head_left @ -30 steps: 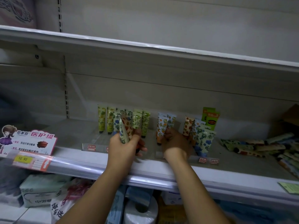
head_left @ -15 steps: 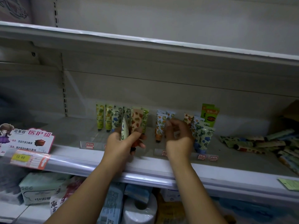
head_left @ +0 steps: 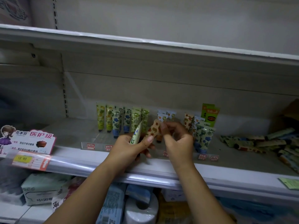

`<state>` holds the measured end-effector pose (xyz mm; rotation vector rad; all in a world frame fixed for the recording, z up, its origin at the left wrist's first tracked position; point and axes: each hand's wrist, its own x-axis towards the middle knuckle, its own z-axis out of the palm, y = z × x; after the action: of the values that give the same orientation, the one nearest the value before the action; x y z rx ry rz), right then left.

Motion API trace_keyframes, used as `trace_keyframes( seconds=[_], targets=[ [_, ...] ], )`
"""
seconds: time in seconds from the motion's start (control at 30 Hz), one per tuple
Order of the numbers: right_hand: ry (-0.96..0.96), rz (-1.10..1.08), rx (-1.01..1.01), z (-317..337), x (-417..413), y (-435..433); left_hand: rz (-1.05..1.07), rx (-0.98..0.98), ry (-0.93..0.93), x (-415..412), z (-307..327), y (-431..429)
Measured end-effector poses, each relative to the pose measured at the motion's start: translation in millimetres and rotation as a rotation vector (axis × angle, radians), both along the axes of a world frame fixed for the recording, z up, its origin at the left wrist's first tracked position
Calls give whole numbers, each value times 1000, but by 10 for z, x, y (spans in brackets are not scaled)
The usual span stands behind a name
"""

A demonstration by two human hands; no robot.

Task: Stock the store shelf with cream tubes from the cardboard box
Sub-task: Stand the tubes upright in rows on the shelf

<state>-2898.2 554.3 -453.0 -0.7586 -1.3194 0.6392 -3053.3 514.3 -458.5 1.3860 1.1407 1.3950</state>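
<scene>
My left hand (head_left: 129, 147) grips two cream tubes above the shelf's front edge: a pale green-and-blue tube (head_left: 136, 135) and an orange-spotted tube (head_left: 153, 129). My right hand (head_left: 177, 141) pinches the top of the orange-spotted tube. Behind them, several patterned tubes (head_left: 113, 120) stand upright in a row on the shelf (head_left: 72, 131). More upright tubes (head_left: 200, 133) stand to the right. A loose pile of tubes (head_left: 265, 143) lies flat at the far right. A corner of the cardboard box (head_left: 289, 113) shows at the right edge.
A pink promotional sign (head_left: 30, 141) and a yellow price tag (head_left: 24, 158) hang on the shelf rail at left. Small price labels (head_left: 207, 157) line the front. Tissue packs (head_left: 42, 189) and a paper roll (head_left: 142, 212) sit on the lower level. An upper shelf (head_left: 145, 44) overhangs.
My right hand has moved left from the standing tubes to the orange-spotted tube in my left hand and now pinches its top. My left hand has lifted slightly.
</scene>
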Motion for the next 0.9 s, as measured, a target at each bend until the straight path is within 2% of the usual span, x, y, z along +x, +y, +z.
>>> trace_keyframes(
  seconds=[0.2,0.43,0.53,0.63,0.77,0.9],
  targets=[
    [-50,25,-102,118,52,-93,90,-16,-65,-27,7,33],
    [-494,56,-193,472,283,-151,74,-71,2,17,38,-21],
    [-543,57,-282,634,390,-185,132,-53,16,17,36,-22],
    [-607,-23,-297,834,519,-199,199,-14,31,14,55,-30],
    [-694,-138,-280,1180,709,-220,174,17,33,25,38,-49],
    [-793,-228,-306,1444,845,-113,104,13,-108,36,29,-67]
  ],
)
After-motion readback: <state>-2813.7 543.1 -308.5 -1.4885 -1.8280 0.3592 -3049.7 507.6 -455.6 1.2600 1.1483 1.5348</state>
